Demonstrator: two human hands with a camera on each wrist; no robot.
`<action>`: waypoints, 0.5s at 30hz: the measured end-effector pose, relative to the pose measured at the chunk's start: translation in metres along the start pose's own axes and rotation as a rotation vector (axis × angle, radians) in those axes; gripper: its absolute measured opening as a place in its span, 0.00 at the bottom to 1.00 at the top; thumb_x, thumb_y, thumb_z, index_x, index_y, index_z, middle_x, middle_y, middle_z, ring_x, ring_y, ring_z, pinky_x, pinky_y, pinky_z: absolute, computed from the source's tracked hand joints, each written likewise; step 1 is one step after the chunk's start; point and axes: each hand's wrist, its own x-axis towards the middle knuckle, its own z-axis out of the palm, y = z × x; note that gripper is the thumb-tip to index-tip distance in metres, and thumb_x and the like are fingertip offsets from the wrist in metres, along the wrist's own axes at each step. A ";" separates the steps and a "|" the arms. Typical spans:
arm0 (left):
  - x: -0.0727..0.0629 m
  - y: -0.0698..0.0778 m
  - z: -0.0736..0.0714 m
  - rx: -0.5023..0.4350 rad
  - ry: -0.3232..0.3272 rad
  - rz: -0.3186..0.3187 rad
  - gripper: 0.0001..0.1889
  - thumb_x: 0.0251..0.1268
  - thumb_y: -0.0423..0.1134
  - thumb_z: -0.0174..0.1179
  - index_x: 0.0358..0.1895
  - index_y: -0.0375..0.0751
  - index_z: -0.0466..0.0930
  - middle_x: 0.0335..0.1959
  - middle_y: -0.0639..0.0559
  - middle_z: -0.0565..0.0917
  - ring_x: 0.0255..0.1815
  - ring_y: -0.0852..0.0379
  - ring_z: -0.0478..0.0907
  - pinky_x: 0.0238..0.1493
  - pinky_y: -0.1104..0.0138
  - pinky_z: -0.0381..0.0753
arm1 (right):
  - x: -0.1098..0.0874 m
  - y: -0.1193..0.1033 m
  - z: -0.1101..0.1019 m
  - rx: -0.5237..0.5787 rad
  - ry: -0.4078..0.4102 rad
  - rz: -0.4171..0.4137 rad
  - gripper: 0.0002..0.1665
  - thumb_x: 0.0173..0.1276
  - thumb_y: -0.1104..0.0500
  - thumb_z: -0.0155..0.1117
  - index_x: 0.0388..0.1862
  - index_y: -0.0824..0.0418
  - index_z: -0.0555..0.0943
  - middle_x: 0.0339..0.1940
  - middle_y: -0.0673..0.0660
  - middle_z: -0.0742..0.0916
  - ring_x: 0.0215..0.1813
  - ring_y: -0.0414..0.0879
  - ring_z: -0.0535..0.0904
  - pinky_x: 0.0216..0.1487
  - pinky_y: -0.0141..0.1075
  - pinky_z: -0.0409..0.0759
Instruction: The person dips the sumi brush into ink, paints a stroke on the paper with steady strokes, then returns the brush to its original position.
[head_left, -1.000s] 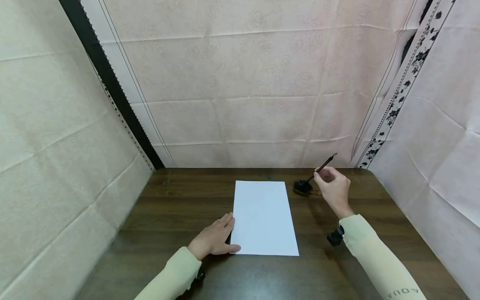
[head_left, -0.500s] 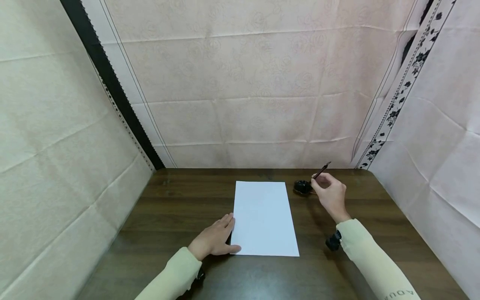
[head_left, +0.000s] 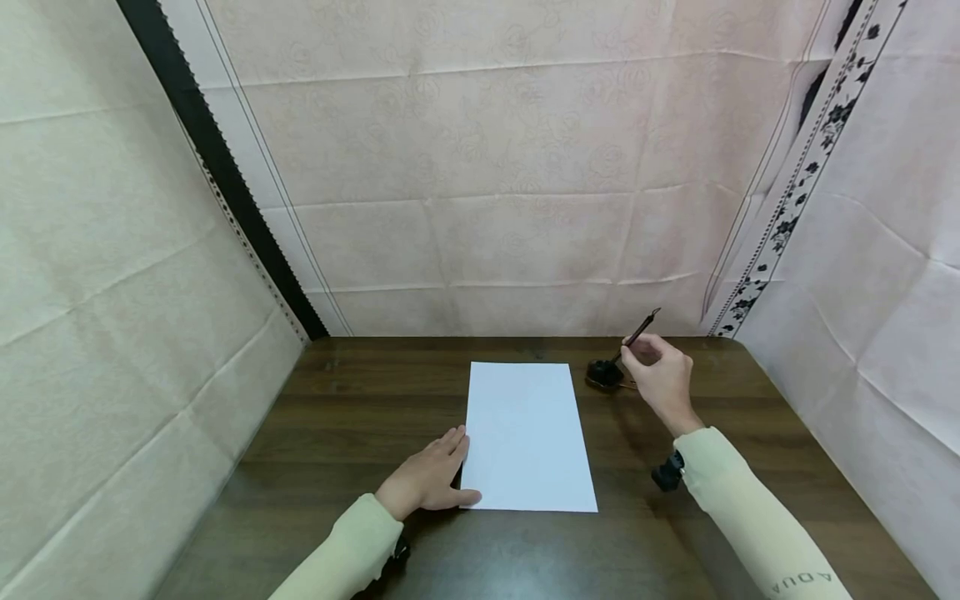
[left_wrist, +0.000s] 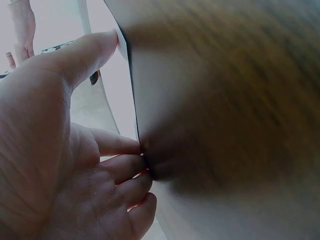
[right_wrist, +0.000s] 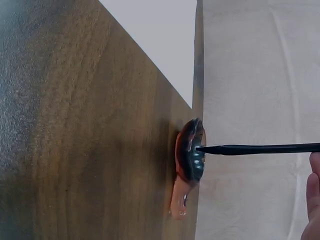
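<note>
Slim black-handled brush (head_left: 639,330): head view, pinched in right hand (head_left: 663,379) near far edge of brown wooden tabletop (head_left: 322,467). Left hand (head_left: 431,472), fingers outstretched, rests on white rectangular paper sheet (head_left: 528,433). Left wrist: thumb at sheet edge. Right wrist: brush tip at black oval dish (right_wrist: 188,162).

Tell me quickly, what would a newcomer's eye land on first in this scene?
Probably the blank white sheet, bright against the dark wooden table, with the left hand touching its left edge. Next, likely, the dark brush pinched in the right hand, slanting down toward the small dark dish just right of the sheet's far right corner.
</note>
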 end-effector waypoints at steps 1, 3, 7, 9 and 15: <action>0.000 0.000 0.000 0.001 0.002 0.000 0.52 0.70 0.65 0.64 0.83 0.31 0.55 0.88 0.39 0.53 0.89 0.44 0.53 0.85 0.48 0.60 | -0.001 0.000 0.000 0.000 -0.005 0.002 0.07 0.69 0.60 0.75 0.44 0.58 0.91 0.39 0.57 0.94 0.40 0.26 0.83 0.44 0.19 0.74; 0.000 -0.001 0.000 0.002 0.004 0.000 0.52 0.70 0.65 0.64 0.83 0.31 0.56 0.88 0.39 0.54 0.89 0.44 0.53 0.85 0.48 0.60 | -0.003 0.000 0.001 -0.004 -0.020 0.007 0.07 0.69 0.61 0.75 0.45 0.58 0.91 0.39 0.57 0.94 0.40 0.29 0.84 0.44 0.20 0.74; 0.000 -0.001 0.000 0.004 0.009 0.005 0.52 0.70 0.65 0.64 0.83 0.31 0.56 0.88 0.39 0.54 0.89 0.43 0.53 0.85 0.48 0.60 | -0.009 0.003 0.002 -0.024 -0.050 0.024 0.07 0.69 0.62 0.75 0.45 0.57 0.91 0.39 0.56 0.94 0.40 0.30 0.85 0.44 0.19 0.74; 0.000 -0.001 0.000 0.006 0.011 0.007 0.53 0.70 0.65 0.64 0.83 0.31 0.56 0.88 0.38 0.54 0.89 0.43 0.53 0.85 0.48 0.61 | -0.011 0.005 0.003 -0.029 -0.054 0.020 0.07 0.68 0.62 0.76 0.44 0.56 0.91 0.38 0.55 0.94 0.39 0.29 0.84 0.44 0.19 0.74; 0.001 -0.001 0.000 0.010 0.011 0.002 0.53 0.69 0.65 0.65 0.83 0.31 0.56 0.88 0.39 0.54 0.89 0.44 0.53 0.85 0.48 0.61 | -0.003 0.003 0.004 -0.019 -0.041 -0.015 0.06 0.68 0.62 0.76 0.44 0.58 0.91 0.38 0.56 0.94 0.40 0.35 0.87 0.46 0.19 0.73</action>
